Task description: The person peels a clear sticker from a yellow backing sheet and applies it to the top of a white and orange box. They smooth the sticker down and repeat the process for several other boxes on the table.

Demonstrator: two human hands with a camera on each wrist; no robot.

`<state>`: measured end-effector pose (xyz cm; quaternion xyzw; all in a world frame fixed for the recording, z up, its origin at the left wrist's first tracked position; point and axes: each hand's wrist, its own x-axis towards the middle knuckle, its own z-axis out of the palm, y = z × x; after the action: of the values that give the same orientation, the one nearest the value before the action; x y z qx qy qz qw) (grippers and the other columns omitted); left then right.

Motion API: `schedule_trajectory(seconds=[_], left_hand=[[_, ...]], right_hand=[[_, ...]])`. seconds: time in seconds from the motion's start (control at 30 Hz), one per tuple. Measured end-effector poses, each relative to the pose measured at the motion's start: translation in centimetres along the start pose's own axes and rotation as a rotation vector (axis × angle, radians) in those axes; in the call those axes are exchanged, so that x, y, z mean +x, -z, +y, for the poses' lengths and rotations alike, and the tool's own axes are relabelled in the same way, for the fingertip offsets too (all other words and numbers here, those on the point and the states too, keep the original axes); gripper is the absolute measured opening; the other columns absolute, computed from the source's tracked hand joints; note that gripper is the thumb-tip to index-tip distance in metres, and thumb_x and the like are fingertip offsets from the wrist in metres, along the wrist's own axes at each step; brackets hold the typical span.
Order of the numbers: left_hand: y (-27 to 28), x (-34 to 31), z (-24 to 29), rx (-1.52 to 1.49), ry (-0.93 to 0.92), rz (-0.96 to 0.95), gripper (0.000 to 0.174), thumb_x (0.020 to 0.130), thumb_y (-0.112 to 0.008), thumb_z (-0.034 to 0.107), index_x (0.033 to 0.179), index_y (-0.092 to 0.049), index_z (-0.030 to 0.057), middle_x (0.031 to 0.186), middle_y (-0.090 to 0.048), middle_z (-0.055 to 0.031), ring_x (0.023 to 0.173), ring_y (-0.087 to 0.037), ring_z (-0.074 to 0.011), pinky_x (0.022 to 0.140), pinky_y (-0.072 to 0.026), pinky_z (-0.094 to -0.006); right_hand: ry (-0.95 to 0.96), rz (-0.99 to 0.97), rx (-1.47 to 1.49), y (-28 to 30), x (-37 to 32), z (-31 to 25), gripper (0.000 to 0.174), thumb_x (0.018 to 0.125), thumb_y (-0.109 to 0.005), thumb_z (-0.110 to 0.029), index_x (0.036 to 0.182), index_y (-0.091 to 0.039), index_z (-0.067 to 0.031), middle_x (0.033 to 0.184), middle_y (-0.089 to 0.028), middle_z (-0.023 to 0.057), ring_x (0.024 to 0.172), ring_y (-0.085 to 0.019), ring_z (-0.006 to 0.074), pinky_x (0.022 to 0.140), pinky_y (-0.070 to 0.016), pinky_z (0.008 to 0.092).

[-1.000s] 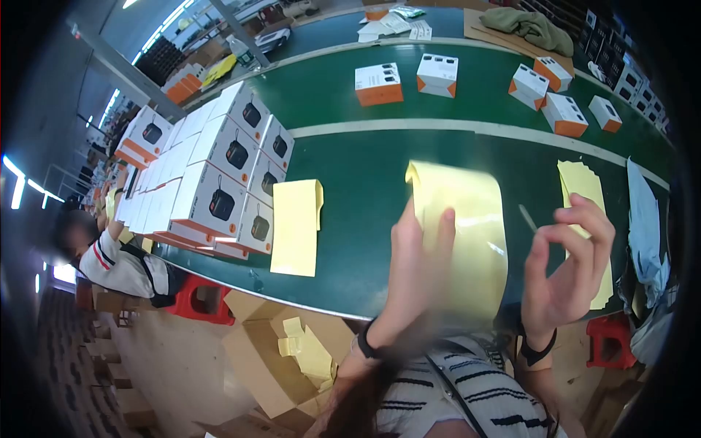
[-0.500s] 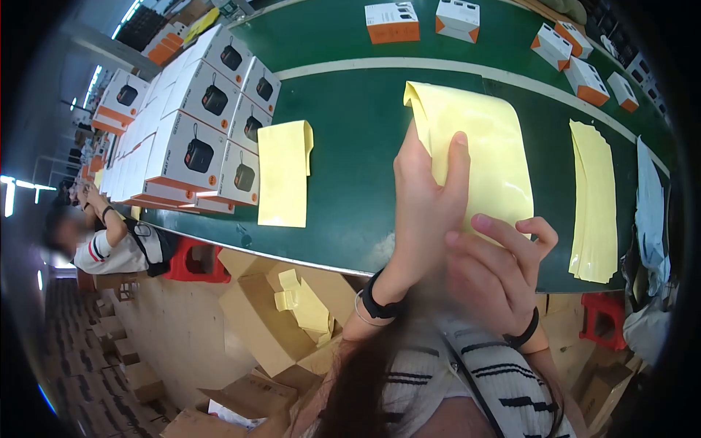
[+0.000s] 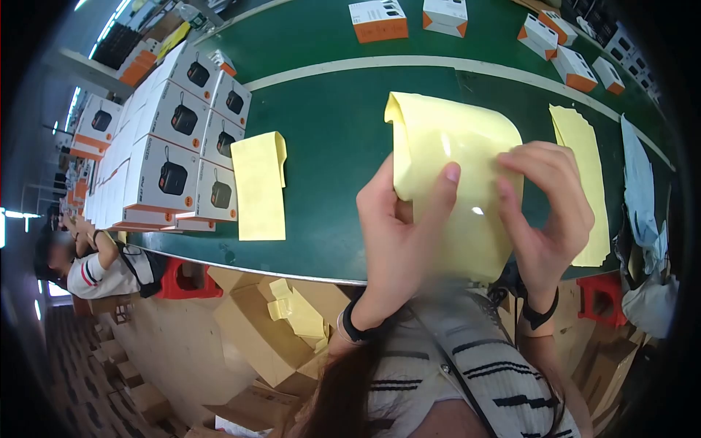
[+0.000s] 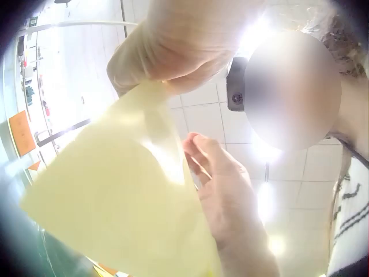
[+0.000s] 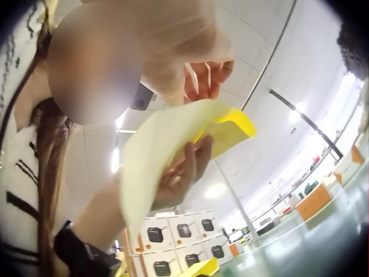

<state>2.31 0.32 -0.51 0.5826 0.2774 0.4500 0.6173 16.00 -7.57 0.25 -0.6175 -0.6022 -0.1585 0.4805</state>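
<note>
A large yellow glossy sheet is held up above the green table, its top left corner curled over. My left hand grips its left edge, forefinger laid across the front. My right hand pinches the sheet's right side with curled fingers. The left wrist view shows the yellow sheet from below, with the right hand behind it. In the right wrist view the sheet bends over the left hand.
A smaller yellow sheet lies on the table at left, beside a block of white boxed products. A strip of yellow sheets lies at right. Orange-and-white boxes stand at the back. Cardboard cartons sit under the table edge.
My right hand came up from below the sheet and took hold of its right side. The sheet has been lifted and tilted a little toward me.
</note>
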Motion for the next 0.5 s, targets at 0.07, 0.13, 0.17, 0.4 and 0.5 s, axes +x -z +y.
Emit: schedule_trajectory(seconds=[0.07, 0.13, 0.17, 0.4, 0.5], left_hand=[[-0.2, -0.7, 0.2, -0.125, 0.077, -0.002, 0.018, 0.096, -0.064, 0.006, 0.109, -0.063, -0.0053, 0.090, -0.069, -0.0027, 0.077, -0.062, -0.0026, 0.062, -0.0481, -0.0183], [-0.2, -1.1, 0.3, -0.147, 0.086, -0.004, 0.017, 0.096, -0.064, 0.007, 0.108, -0.064, -0.0056, 0.087, -0.069, -0.0020, 0.075, -0.061, -0.0021, 0.061, -0.0472, -0.0178], [-0.2, -1.4, 0.4, -0.165, 0.094, -0.006, 0.017, 0.096, -0.064, 0.007, 0.107, -0.065, -0.0059, 0.084, -0.069, -0.0013, 0.073, -0.060, -0.0015, 0.059, -0.0463, -0.0173], [0.1, -1.7, -0.5, 0.055, -0.112, -0.045, 0.009, 0.092, -0.067, 0.003, 0.096, -0.068, -0.0047, 0.077, -0.068, -0.0029, 0.067, -0.059, -0.0055, 0.056, -0.0454, -0.0227], [0.2, -1.9, -0.9, 0.141, -0.197, -0.080, 0.007, 0.089, -0.068, 0.002, 0.093, -0.069, -0.0034, 0.074, -0.067, -0.0078, 0.061, -0.060, -0.0116, 0.055, -0.0455, -0.0258]], right_hand=[[-0.012, -0.007, -0.022, -0.1, 0.1, -0.6, 0.031, 0.065, -0.078, 0.006, 0.094, -0.071, -0.0027, 0.093, -0.065, 0.0088, 0.083, -0.061, 0.0262, 0.071, -0.0506, 0.0336], [-0.020, 0.020, -0.028, -0.6, 0.2, -1.2, 0.030, 0.064, -0.080, 0.003, 0.092, -0.072, -0.0015, 0.089, -0.064, 0.0085, 0.081, -0.061, 0.0239, 0.069, -0.0506, 0.0310], [-0.025, 0.016, -0.028, -0.6, 0.0, -1.4, 0.030, 0.064, -0.080, 0.003, 0.092, -0.072, -0.0015, 0.089, -0.064, 0.0085, 0.081, -0.061, 0.0239, 0.069, -0.0506, 0.0310], [-0.108, -0.040, -0.020, 0.0, -0.6, -2.4, 0.030, 0.062, -0.079, 0.006, 0.089, -0.069, -0.0005, 0.088, -0.063, 0.0102, 0.074, -0.061, 0.0241, 0.063, -0.0508, 0.0301], [-0.117, -0.077, -0.032, 0.0, -0.9, -2.2, 0.029, 0.062, -0.078, 0.007, 0.088, -0.068, -0.0002, 0.086, -0.063, 0.0105, 0.072, -0.061, 0.0240, 0.062, -0.0507, 0.0295]])
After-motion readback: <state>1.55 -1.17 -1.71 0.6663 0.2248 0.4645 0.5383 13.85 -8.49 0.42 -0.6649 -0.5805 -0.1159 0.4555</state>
